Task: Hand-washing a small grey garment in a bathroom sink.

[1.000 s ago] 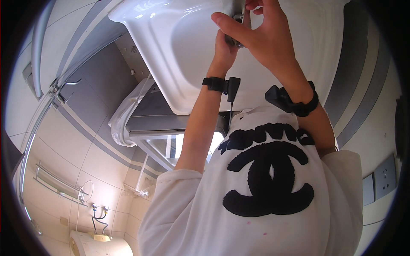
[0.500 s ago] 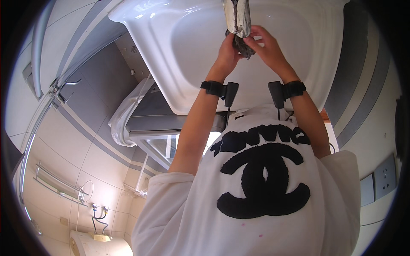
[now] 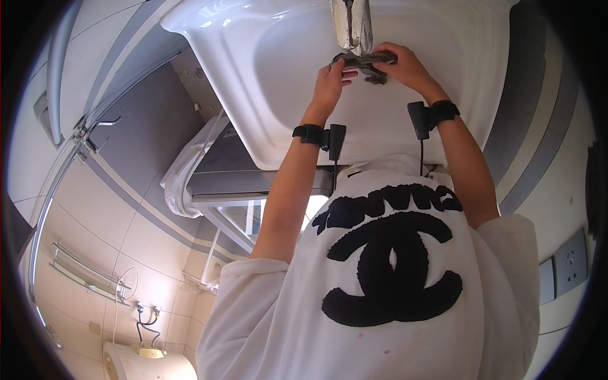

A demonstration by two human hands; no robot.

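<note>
A small dark grey wet cloth point(image 3: 362, 63) is stretched between my two hands, just below the spout of the metal faucet point(image 3: 351, 28). My left hand point(image 3: 329, 82) pinches its left end between thumb and forefinger, with the other fingers held apart. The right end is gripped by my right hand point(image 3: 404, 66), fingers curled over it. A crumpled part of the cloth hangs down in the middle. Beneath lies the white washbasin point(image 3: 278, 107). Each wrist wears a black strap with a small black box.
Left of the basin stands a dark-topped appliance point(image 3: 234, 171) with a white plastic cover beside it. A curved metal rail point(image 3: 38, 234) runs along the left. On the right wall sits a power socket point(image 3: 571, 258). A white water heater point(image 3: 149, 364) is at the lower left.
My hands have moved apart, the right one to the right. The cloth, bunched between them before, is now spread sideways under the spout.
</note>
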